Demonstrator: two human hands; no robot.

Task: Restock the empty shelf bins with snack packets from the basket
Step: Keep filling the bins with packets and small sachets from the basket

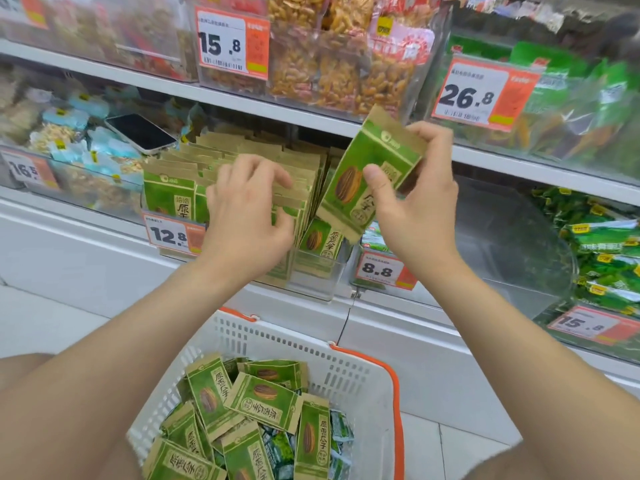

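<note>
Held packet: 1 green-and-tan snack packet [367, 174], in the air just at 1 o'clock from the bin's row, printed face towards the camera.
Long axis: tilted, its tan top edge towards 1 o'clock and its bottom edge towards 7 o'clock.
Right hand [412, 202]: clamped on the held packet, thumb on the front face, fingers curled over its upper right corner.
Left hand [246, 216]: fingers bent over the tops of the standing packets [207, 164], thumb pressed against the row's right end, pinching the last few.
Standing packets: upright, long axes vertical, faces forward, packed in rows that fill most of the clear bin [311, 285].
Open room: a narrow gap at the bin's 3 o'clock end, between the pinched row and the wall; 1 low packet [320, 239] sits in it, directly under the held packet's bottom edge.
Edges: the shelf above [242, 98] overhangs the bin closely at 12 o'clock.
Basket [311, 355]: white slotted plastic with orange handles, at 6 o'clock between the forearms, on the floor.
Loose packets [263, 396]: piled in the basket, pointing every way.
Neighbouring bin [502, 237]: at 3 o'clock, clear, mostly bare inside.
Phone [142, 133]: flat on bagged snacks at 10 o'clock.
Price tags: 12.8 tag [169, 233] on the bin front; 8.8 tag [379, 270] just right of it.
Room: white shop shelving, pale tiled floor [450, 441].
</note>
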